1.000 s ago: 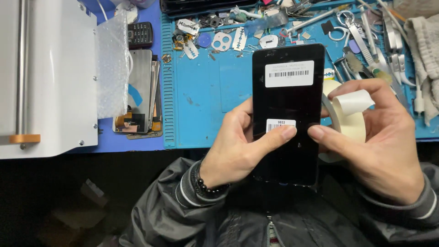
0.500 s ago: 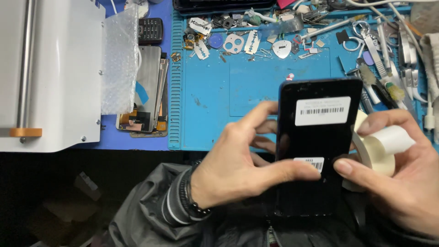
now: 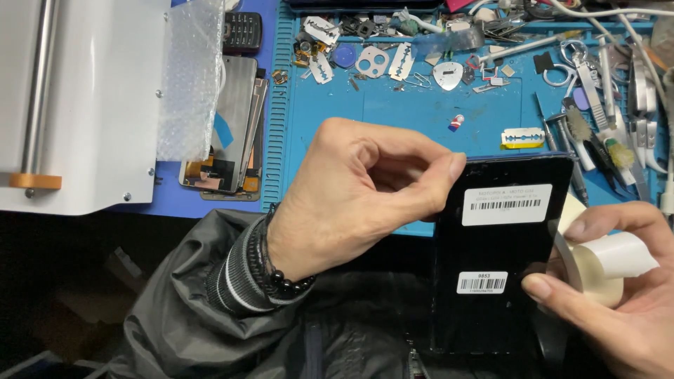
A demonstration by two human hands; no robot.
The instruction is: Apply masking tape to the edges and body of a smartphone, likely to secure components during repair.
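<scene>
Two hands on one black phone panel [image 3: 502, 309], now at 4 o'clock of the view, held upright over the lap and the near edge of the blue mat [image 3: 421, 112].

Far left, at 9 o'clock: white machine [image 3: 77, 105], with a sheet of bubble wrap [image 3: 189, 77] draped at its right edge and a stack of bare screens [image 3: 228, 133] just beside.

Centre: left hand [image 3: 351, 203], closed in a pinch at the panel's top left corner. Lifted off the lower label [image 3: 482, 282], pressed there by a fingertip a second ago, and moved up to the corner instead. By judgement: lower label left bare and flat, panel steadied from the top.

On the panel: large white rectangular barcode label [image 3: 507, 204] at 12 o'clock of its face; the smaller white one below centre, toward 6 o'clock. Both straight.

Far right, at 3 o'clock: right hand [image 3: 625, 309] curled around a roll of pale tape [image 3: 597, 281], loose white end sticking out rightward, thumb touching the panel's right edge.

At 1 o'clock on the mat, well apart: razor blade [image 3: 523, 137] among scattered tools.
</scene>
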